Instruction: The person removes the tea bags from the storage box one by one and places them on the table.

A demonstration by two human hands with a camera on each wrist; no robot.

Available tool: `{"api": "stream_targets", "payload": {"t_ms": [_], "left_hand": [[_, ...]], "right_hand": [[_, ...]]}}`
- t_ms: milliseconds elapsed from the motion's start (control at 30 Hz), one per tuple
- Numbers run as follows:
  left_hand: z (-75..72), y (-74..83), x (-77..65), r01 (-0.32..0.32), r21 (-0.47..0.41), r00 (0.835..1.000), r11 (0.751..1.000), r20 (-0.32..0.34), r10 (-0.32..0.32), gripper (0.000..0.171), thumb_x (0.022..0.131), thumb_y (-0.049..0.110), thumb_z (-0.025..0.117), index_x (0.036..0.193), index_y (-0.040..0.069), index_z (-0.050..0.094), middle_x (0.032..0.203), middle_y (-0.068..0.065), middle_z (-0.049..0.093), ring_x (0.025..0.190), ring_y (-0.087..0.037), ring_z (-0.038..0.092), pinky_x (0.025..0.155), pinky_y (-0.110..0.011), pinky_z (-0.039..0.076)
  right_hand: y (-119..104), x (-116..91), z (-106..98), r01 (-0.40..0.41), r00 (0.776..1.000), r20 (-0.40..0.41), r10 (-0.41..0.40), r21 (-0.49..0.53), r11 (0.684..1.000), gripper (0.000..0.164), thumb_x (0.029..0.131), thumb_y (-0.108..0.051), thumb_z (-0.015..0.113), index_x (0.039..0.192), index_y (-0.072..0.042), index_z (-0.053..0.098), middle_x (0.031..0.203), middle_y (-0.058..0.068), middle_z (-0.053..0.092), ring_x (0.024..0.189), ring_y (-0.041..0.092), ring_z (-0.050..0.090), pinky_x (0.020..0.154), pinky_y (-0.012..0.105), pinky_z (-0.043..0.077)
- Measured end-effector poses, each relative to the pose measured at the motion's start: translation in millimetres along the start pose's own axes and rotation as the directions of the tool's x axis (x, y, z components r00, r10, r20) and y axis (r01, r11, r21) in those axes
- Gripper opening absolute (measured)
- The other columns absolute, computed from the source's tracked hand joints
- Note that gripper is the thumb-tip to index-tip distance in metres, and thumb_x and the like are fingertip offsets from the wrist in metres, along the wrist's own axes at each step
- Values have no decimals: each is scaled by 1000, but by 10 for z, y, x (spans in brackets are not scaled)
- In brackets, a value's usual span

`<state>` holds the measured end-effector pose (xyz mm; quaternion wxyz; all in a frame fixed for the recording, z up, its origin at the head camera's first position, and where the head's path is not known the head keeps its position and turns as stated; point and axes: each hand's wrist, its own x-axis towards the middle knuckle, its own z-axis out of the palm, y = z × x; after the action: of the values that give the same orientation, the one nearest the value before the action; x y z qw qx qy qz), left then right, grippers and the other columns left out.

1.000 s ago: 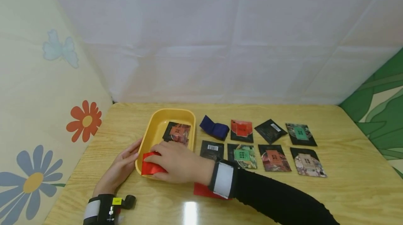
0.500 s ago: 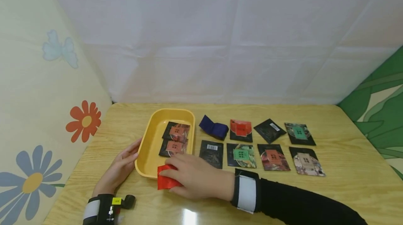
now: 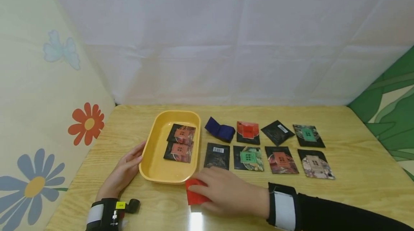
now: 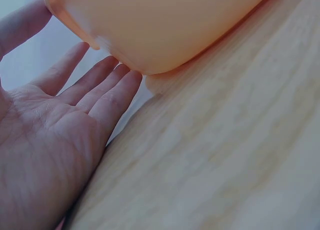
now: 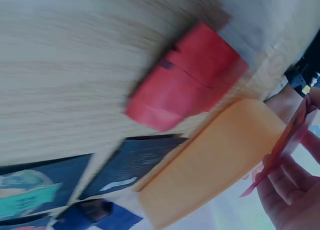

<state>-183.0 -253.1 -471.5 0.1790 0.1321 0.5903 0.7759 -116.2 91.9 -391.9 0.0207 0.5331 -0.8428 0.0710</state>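
Observation:
My left hand [image 3: 124,170] lies against the left side of a yellow plastic tray [image 3: 150,168], its relaxed fingers [image 4: 117,90] touching the outer wall in the left wrist view. Two black sachets with red-brown labels, a rear one [image 3: 183,134] and a front one [image 3: 179,152], lie inside the tray. Just off the tray's front right corner, my right hand [image 3: 226,191] pinches a thin red folded piece [image 3: 195,194] between thumb and fingers. The right wrist view shows this held red piece [image 5: 285,145] edge-on, and another red folded piece [image 5: 187,80] flat on the table, hidden in the head view.
Right of the tray, several sachets lie in two rows, among them a barcoded black one [image 3: 217,155], a green-labelled one [image 3: 248,158] and a red one [image 3: 248,133]. A dark blue folded piece [image 3: 220,130] lies beside the tray. A white sheet [image 3: 226,80] hangs behind the table.
My right hand has carried the red folded piece out of the tray, rightward and toward the table's front, uncovering the front sachet. My left hand has stayed at the tray.

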Motion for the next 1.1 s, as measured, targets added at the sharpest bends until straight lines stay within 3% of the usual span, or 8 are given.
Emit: {"api": "stream_targets", "payload": {"t_ms": [233,467,800,1100], "left_hand": [[0,-5,-2,3,2,1000,1000,-7,-3,60,105,7,41,155,-7,10,151,-4,35,131,-4,46,104,-23,40],[3,-10,7,-18,-20,1000,1000,6,18,60,105,5,40,155,-8,9,142,8,45,129,-4,47,103,-24,41],[2,-1,2,0,6,1000,1000,-17,0,60,105,7,41,155,-6,12,145,6,43,129,-4,47,102,-24,42],[1,-11,7,-5,-10,1000,1000,-4,5,60,105,6,41,156,-5,12,146,5,43,130,-5,47,103,-24,42]], "right_hand": [[43,-246,-9,-45,998,-43,47,48,998,50,94,-40,66,137,-17,59,135,5,55,123,20,53,102,39,45],[95,-441,12,-96,995,30,95,30,995,48,97,-43,61,139,-20,58,137,5,53,122,19,54,99,41,47],[173,-726,72,-197,978,88,192,59,979,45,98,-44,58,139,-24,58,137,3,53,122,21,54,99,45,47],[192,-877,94,-229,971,76,226,30,973,44,98,-44,58,137,-23,59,136,4,55,122,22,54,98,46,47]]}}
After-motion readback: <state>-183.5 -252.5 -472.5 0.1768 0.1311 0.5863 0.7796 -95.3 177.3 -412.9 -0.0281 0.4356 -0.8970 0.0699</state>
